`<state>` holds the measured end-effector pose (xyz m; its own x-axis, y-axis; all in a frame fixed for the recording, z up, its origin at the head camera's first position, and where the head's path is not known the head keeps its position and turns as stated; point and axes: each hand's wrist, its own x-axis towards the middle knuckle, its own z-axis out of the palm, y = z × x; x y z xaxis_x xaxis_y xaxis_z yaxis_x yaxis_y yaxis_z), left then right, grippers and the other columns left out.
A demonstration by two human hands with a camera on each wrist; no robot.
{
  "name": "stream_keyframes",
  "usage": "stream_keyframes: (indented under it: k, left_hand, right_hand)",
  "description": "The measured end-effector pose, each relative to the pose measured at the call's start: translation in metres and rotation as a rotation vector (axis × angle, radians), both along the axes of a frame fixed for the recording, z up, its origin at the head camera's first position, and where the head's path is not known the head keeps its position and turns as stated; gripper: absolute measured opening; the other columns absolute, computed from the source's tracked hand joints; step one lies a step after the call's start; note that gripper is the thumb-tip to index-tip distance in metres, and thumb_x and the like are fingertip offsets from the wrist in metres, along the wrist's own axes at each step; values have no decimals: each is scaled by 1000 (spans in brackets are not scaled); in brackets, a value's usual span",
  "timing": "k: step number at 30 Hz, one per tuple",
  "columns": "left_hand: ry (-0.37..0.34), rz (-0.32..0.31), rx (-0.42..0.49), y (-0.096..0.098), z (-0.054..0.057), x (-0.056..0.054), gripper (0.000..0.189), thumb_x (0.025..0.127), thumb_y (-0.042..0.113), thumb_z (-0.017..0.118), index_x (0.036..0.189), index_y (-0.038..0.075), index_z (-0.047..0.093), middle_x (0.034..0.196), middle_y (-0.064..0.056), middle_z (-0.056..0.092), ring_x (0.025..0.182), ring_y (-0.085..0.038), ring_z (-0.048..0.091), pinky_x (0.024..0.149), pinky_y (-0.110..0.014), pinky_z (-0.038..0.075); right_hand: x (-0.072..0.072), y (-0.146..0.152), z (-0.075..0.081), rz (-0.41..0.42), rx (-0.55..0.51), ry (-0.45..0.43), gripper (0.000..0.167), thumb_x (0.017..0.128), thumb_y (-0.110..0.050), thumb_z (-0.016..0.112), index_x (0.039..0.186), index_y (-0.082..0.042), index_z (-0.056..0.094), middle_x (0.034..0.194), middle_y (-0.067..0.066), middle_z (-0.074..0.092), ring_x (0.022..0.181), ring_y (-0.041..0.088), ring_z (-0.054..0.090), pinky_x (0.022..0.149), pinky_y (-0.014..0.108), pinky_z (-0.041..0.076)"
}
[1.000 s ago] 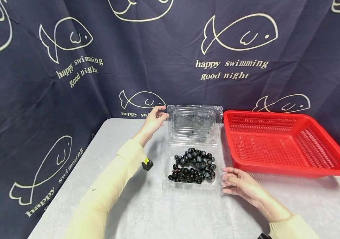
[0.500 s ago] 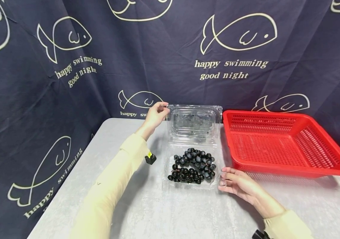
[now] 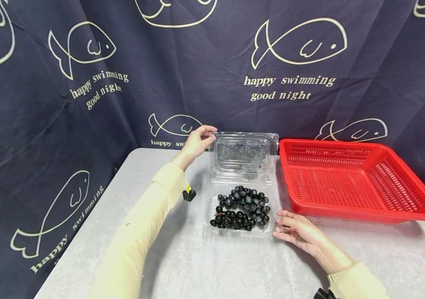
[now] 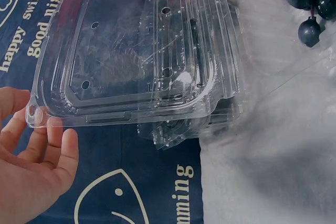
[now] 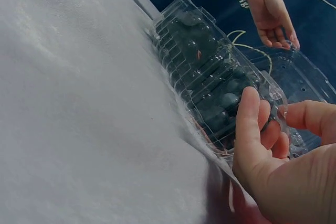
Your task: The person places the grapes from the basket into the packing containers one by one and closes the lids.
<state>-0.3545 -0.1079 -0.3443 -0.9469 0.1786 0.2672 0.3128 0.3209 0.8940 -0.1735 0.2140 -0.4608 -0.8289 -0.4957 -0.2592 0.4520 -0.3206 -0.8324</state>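
A clear plastic clamshell container (image 3: 206, 226) stands on the table with its lid (image 3: 240, 153) raised at the back. Dark grapes (image 3: 239, 209) lie in the base in bunches. My left hand (image 3: 196, 143) pinches the lid's upper left corner; in the left wrist view its fingers (image 4: 67, 153) curl behind and below that corner tab. At the base's front right corner, my right hand (image 3: 299, 233) grips the rim. The right wrist view shows the thumb (image 5: 249, 116) against the container's side and other fingers around the corner, their tips partly hidden.
A red perforated plastic basket (image 3: 341, 214) stands to the right, close beside the container. The light grey table (image 3: 182, 265) ends at a dark blue fish-print curtain (image 3: 212, 62) behind and at the left.
My left hand has moved slightly up and right and taken hold of the lid's corner. My right hand has come a little left onto the base's corner. Container, grapes and basket look unmoved.
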Motion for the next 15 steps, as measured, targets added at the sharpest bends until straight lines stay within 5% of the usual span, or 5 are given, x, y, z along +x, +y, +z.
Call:
stream_keyframes:
  k: [15]
  left_hand:
    - [28, -10, -57, 4, 7, 0, 21, 86, 8, 65, 106, 1, 65, 83, -3, 60, 75, -11, 55, 66, -19, 44]
  right_hand:
    - [0, -1, 1, 18, 7, -4, 15, 96, -3, 45, 94, -14, 55, 83, -2, 57, 78, 10, 58, 85, 31, 55]
